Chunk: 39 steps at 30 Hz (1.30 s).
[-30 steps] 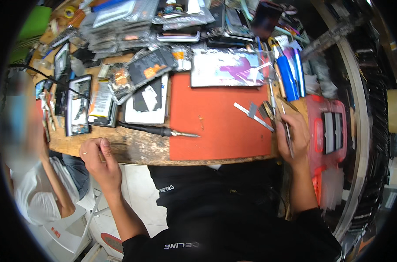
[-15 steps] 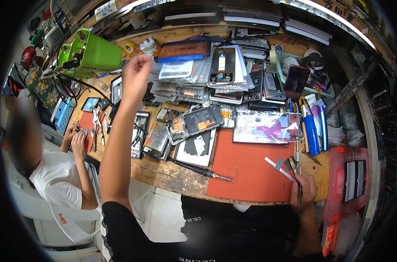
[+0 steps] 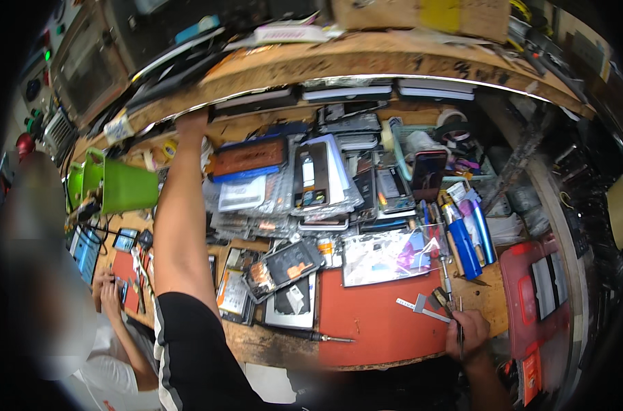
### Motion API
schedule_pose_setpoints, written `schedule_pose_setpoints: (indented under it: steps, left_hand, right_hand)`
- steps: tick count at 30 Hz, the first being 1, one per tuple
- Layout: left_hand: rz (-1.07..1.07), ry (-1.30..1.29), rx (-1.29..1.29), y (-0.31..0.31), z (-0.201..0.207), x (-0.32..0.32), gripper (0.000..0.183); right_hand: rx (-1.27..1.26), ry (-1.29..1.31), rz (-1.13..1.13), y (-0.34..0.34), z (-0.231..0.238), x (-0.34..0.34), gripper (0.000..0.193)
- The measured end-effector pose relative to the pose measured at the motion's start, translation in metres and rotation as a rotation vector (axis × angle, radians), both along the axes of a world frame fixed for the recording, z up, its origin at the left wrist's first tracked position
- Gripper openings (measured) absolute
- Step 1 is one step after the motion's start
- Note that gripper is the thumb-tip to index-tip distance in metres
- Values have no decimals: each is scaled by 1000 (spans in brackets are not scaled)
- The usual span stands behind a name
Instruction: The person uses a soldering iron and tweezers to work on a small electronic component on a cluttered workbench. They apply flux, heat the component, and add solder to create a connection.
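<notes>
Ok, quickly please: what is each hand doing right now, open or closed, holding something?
Left hand: raised to the underside of the shelf; grip cannot be told.
Right hand: closed on thin tweezers.

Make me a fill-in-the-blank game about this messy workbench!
1. The left hand reaches up to the wooden ____ above the bench.
2. The right hand holds thin metal ____.
3. The mat on the bench is ____.
4. The tub on the left is ____.

Missing words: shelf; tweezers; red; green
</notes>
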<state>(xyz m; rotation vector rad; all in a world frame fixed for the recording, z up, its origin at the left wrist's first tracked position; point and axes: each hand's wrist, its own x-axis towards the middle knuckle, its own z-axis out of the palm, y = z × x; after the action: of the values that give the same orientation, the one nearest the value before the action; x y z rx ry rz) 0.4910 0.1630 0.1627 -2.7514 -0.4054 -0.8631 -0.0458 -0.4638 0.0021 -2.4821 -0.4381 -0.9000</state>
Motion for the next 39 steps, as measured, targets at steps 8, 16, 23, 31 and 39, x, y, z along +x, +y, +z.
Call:
schedule_pose_setpoints:
  steps: [8,16,23,31,39]
  left_hand:
    - [-708,-682,-853,-55,-3,-90,48]
    - [-923,152,-1401,-226,-26,-376,38]
    - [-1151,190,-588,-313,-54,-462,46]
    - [-1059,64,-538,-341,-74,-510,55]
    - [-1047,-15,-387,-347,-77,-529,57]
  right_hand:
    - [51,-30,5,1,3,2,30]
    - [202,-45,65,-4,17,7,36]
    - [759,124,437,30,69,11,19]
    - [630,106,657,41,75,12,24]
    - [654,109,675,45,68,3,22]
